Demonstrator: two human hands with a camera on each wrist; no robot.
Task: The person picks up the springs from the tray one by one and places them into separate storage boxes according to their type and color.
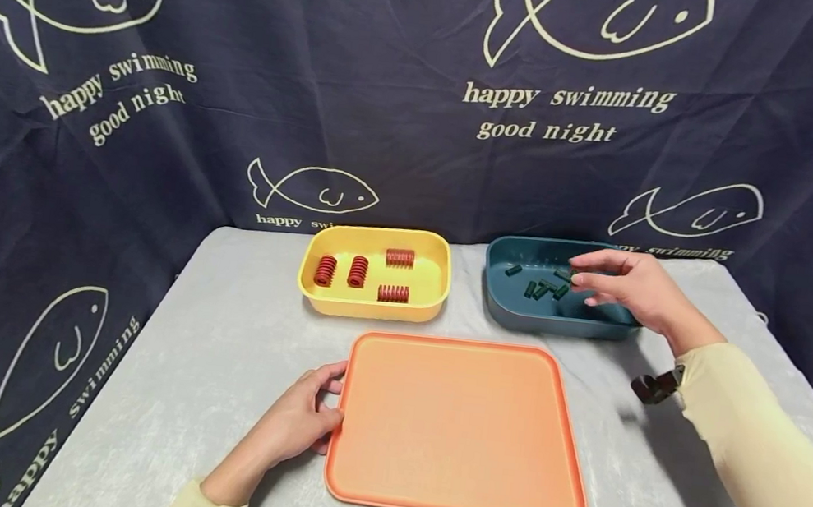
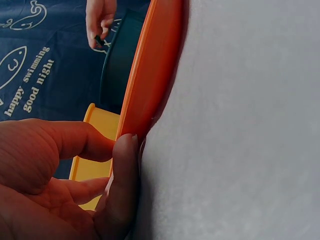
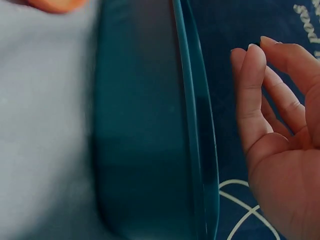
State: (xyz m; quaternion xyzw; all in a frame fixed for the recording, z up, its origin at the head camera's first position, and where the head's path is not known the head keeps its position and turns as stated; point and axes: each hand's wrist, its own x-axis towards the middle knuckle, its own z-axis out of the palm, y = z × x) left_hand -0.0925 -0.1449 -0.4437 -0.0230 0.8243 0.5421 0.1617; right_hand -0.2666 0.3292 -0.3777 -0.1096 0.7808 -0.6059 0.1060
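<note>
My left hand [image 1: 300,417] grips the left edge of an orange tray [image 1: 458,428], thumb and fingers at its rim in the left wrist view. Over the dark blue bin [image 1: 555,325] at the back right is my right hand [image 1: 633,290]. Its thumb and fingertips pinch a small dark green spring [image 2: 100,40], seen at the fingertips in the left wrist view and mostly hidden in the right wrist view. Several more dark green springs [image 1: 544,287] lie loose inside that bin.
A yellow bin [image 1: 371,310] with several red coil springs [image 1: 357,271] stands at the back, left of the blue bin. Grey cloth [image 1: 219,333] covers the table. Behind it hangs a dark blue curtain [image 1: 405,121] with fish drawings.
</note>
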